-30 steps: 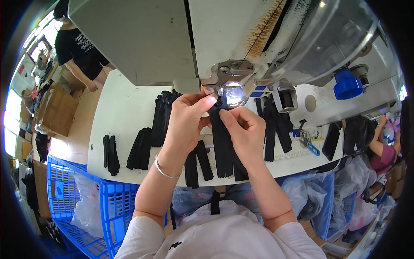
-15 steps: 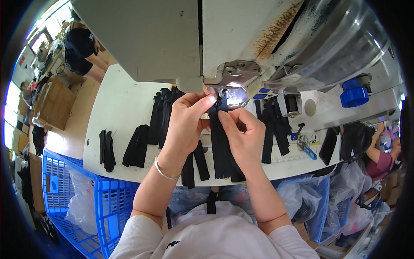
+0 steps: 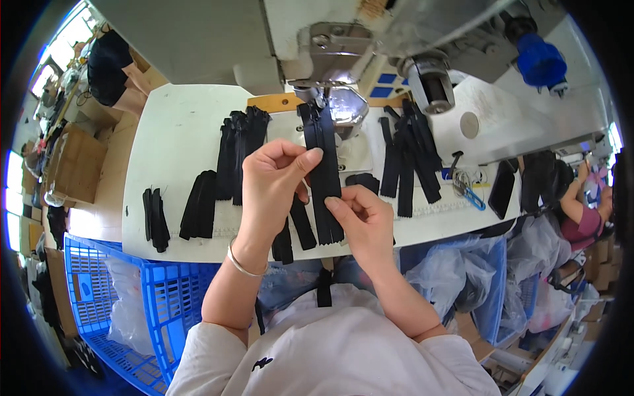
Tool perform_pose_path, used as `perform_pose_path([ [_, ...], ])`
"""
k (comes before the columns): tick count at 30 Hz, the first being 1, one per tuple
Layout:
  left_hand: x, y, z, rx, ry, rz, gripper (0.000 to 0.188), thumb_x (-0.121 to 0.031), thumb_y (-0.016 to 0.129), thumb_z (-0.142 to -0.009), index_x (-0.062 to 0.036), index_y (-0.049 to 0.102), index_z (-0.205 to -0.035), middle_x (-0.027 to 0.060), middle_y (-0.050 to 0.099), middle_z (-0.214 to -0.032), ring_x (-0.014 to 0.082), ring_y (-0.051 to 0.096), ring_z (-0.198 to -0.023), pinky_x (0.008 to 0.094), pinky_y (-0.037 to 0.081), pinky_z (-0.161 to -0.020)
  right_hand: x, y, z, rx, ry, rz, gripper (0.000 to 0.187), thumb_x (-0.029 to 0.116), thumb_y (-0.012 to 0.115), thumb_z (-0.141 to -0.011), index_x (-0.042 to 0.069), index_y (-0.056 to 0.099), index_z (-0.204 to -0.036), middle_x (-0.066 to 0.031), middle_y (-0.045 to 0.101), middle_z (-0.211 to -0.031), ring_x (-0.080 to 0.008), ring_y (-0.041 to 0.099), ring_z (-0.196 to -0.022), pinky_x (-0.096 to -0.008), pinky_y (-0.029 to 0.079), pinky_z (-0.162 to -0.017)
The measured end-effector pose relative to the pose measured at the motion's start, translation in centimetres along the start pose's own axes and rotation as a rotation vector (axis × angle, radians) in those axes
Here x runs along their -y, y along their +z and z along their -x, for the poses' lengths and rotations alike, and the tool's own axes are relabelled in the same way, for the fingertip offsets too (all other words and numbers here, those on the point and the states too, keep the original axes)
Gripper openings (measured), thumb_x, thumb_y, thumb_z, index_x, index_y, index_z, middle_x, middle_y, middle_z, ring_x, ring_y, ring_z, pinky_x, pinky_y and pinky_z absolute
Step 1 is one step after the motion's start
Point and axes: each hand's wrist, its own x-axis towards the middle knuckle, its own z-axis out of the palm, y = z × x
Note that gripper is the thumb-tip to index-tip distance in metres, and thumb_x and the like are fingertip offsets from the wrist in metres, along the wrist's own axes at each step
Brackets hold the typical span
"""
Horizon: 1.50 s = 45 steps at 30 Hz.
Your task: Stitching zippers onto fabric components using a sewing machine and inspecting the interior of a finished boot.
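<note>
A black zipper [image 3: 323,168] lies lengthwise toward me, its far end under the presser foot of the sewing machine [image 3: 328,56]. Along its left edge, my left hand [image 3: 274,181] pinches it about halfway down. Closer to me, my right hand [image 3: 362,214] grips the zipper's right edge between thumb and fingers. Bundles of black zippers [image 3: 241,155] lie to the left of my left hand, and more zippers [image 3: 411,155] lie to the right. A shorter black strip [image 3: 302,223] rests beside the held zipper.
Small black bundles [image 3: 197,204] sit on the left of the white table [image 3: 172,132]. At right are thread snips [image 3: 472,198] with a blue handle and a black phone [image 3: 503,190]. Blue crates [image 3: 178,310] stand below the table edge. Other people work at far left and right.
My hands have moved down the zipper toward me, away from the needle area. The zipper's far end now shows under the foot, and the view has shifted slightly.
</note>
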Motion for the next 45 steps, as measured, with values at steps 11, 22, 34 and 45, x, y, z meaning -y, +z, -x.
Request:
perform_pose_path([
  [11,0.2,0.3,0.5,-0.033,-0.035,0.141,0.012,-0.01,0.071,-0.083,-0.0013,0.063,-0.082,0.0013,0.063,-0.068,0.0041,0.053,-0.05,0.0177,0.04,-0.04,1.1,0.5,0.5,-0.069,-0.001,0.175,0.017,0.014,0.066,-0.088,-0.003,0.067,-0.089,0.0038,0.048,-0.056,-0.0017,0.036,-0.052,-0.0216,0.029,-0.046],
  [22,0.3,0.6,0.6,-0.007,-0.118,0.265,0.013,-0.015,0.068,-0.087,-0.0043,0.063,-0.082,-0.0035,0.058,-0.064,0.0012,0.047,-0.047,0.0167,0.036,-0.04,0.7,0.6,0.1,-0.046,-0.168,0.161,0.019,0.014,0.064,-0.089,-0.003,0.064,-0.081,0.003,0.046,-0.055,-0.0019,0.036,-0.053,-0.022,0.028,-0.046],
  [34,-1.8,0.9,-3.3,-0.064,-0.065,0.196,0.011,-0.015,0.067,-0.083,-0.0059,0.063,-0.078,-0.0047,0.053,-0.061,0.0026,0.044,-0.05,0.0181,0.032,-0.046,2.8,1.7,-3.9,-0.078,-0.268,0.179,0.022,0.015,0.064,-0.089,-0.003,0.061,-0.076,0.0054,0.04,-0.054,-0.0018,0.03,-0.052,-0.0233,0.023,-0.045],
  [45,-0.9,0.8,-8.9,-0.216,0.039,0.226,0.012,-0.003,0.05,-0.081,-0.0063,0.05,-0.07,0.0019,0.048,-0.06,0.0113,0.044,-0.05,0.0248,0.034,-0.045,2.5,0.4,-4.5,0.033,-0.18,0.223,0.019,0.016,0.062,-0.089,-0.001,0.066,-0.082,-0.0035,0.057,-0.058,-0.0057,0.052,-0.051,-0.0222,0.039,-0.049],
])
